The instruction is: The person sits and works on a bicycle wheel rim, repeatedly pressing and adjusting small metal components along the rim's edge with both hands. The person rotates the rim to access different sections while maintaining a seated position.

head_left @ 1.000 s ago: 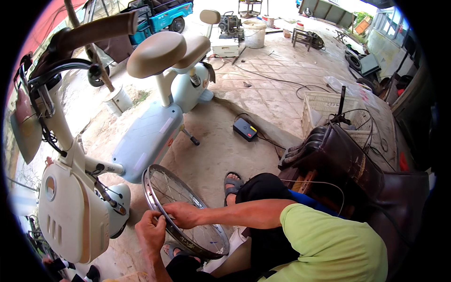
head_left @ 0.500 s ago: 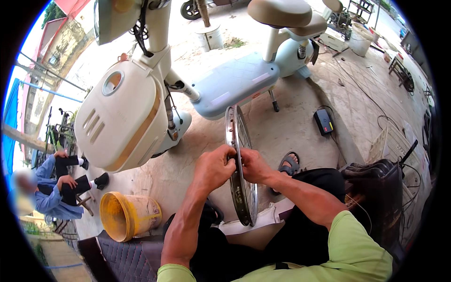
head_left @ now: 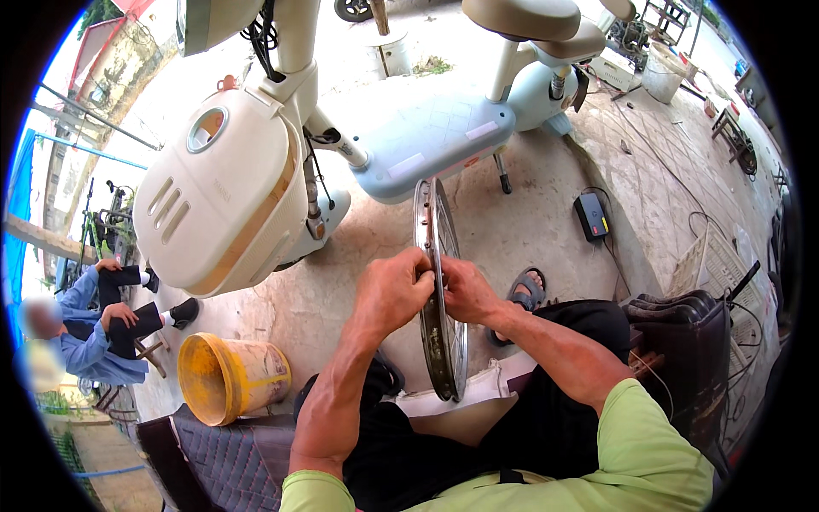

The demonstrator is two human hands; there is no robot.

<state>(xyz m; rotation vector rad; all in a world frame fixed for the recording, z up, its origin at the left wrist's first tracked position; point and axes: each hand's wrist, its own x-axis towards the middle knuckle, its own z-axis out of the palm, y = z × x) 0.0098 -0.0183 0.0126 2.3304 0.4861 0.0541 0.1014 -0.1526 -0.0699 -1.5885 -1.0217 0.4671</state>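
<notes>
A spoked metal wheel rim point(head_left: 438, 354) without a tyre stands upright, edge-on, in front of me between my knees. My left hand point(head_left: 397, 288) is closed at its left side, thumb and fingers pressed together against the outer face. From the spoke side, my right hand point(head_left: 467, 290) grips the same stretch of rim with curled fingers. The fingertips of both hands meet there; whether a small part sits between them is hidden. Bare rim shows above the hands, with a row of holes along its face.
A cream and pale blue electric scooter point(head_left: 426, 154) stands just ahead. At left lies a yellow-stained bucket point(head_left: 269, 375) on its side; a seated person point(head_left: 102, 333) is beyond it. A black charger box point(head_left: 590, 216) with a cable rests on the concrete at right, near a dark padded seat point(head_left: 682, 333).
The view has shifted slightly. Both hands stay at the rim, with a small change in the left hand's finger pose; the wheel stays upright.
</notes>
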